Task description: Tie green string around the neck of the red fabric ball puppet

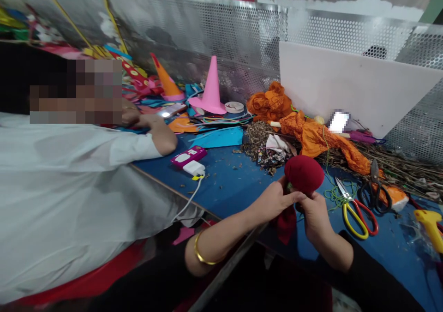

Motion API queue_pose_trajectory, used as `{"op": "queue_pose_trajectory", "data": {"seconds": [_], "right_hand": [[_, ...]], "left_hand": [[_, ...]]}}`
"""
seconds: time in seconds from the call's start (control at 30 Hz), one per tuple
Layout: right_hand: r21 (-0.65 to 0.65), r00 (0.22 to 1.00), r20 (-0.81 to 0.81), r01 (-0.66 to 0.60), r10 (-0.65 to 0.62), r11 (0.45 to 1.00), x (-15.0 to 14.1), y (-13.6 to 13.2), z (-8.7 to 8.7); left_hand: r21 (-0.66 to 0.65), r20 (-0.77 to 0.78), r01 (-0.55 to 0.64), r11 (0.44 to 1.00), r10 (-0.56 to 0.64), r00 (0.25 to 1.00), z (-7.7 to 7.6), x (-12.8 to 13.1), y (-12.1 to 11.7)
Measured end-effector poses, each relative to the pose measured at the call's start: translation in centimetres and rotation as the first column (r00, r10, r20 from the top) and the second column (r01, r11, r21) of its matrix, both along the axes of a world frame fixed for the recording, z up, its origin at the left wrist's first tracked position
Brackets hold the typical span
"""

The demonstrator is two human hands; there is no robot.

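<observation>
A dark red, rounded cloth bundle (pixel 304 174) is held upright near the table's front edge, its loose red cloth tail (pixel 287 225) hanging below. My left hand (pixel 274 200) is closed round the narrow neck under the ball, thumb pointing right. From the other side, my right hand (pixel 315 214) grips the same neck, its fingers close to the left thumb. What lies inside the neck is hidden by the fingers. Right of my hands lie tangled green yarn (pixel 334 195), scissors with yellow and red handles (pixel 358 214) and black-handled scissors (pixel 375 187).
Orange cloth (pixel 306 134) lies over dry stems (pixel 391 159) at the back. A purple device with a white plug (pixel 188 157) and cable sits left. Pink (pixel 212 88) and orange cones (pixel 168 81) stand behind. Another person in white (pixel 69 178) leans on the table (pixel 221 189).
</observation>
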State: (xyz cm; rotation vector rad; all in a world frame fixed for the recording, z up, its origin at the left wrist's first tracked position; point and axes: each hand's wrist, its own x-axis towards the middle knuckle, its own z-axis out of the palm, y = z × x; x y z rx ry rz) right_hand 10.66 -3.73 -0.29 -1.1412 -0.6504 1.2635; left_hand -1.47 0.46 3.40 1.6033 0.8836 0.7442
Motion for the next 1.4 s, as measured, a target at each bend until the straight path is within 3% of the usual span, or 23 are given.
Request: {"op": "queue_pose_trajectory", "data": {"seconds": [0.17,0.47,0.63,0.87,1.03,1.2,1.4], "right_hand": [[-0.07,0.997,-0.065,-0.045,0.041,0.996,0.0,0.2,0.8],[-0.099,0.986,-0.131,-0.113,0.1,0.989,-1.0,-0.4,0.8],[-0.102,0.987,-0.132,-0.104,0.09,0.989,-1.1,-0.4,0.7],[-0.087,0.979,-0.179,-0.112,0.095,0.99,-1.3,-0.5,0.4],[-0.079,0.988,-0.129,-0.1,0.089,0.992,-1.4,-0.7,-0.1],[-0.062,0.988,-0.113,-0.114,0.106,0.992,-1.4,-0.8,-0.3],[-0.079,0.985,-0.155,-0.089,0.076,0.993,-1.5,-0.7,-0.5]], "left_hand": [[0.073,-0.089,-0.055,0.996,0.062,0.994,-1.2,-0.6,-0.5],[-0.18,-0.046,0.014,0.984,-0.023,0.999,-1.1,-1.7,-1.3],[-0.227,0.017,0.027,0.974,-0.024,1.0,-0.9,-1.7,-1.6],[-0.215,-0.052,-0.044,0.976,0.034,0.998,-1.7,-1.8,-1.8],[-0.322,-0.011,0.055,0.945,-0.062,0.998,-2.8,-2.8,-1.6],[-0.46,0.155,0.292,0.839,-0.248,0.956,-3.2,-3.9,-1.7],[-0.502,0.348,0.306,0.809,-0.135,0.928,-5.0,-4.1,-1.9]]}}
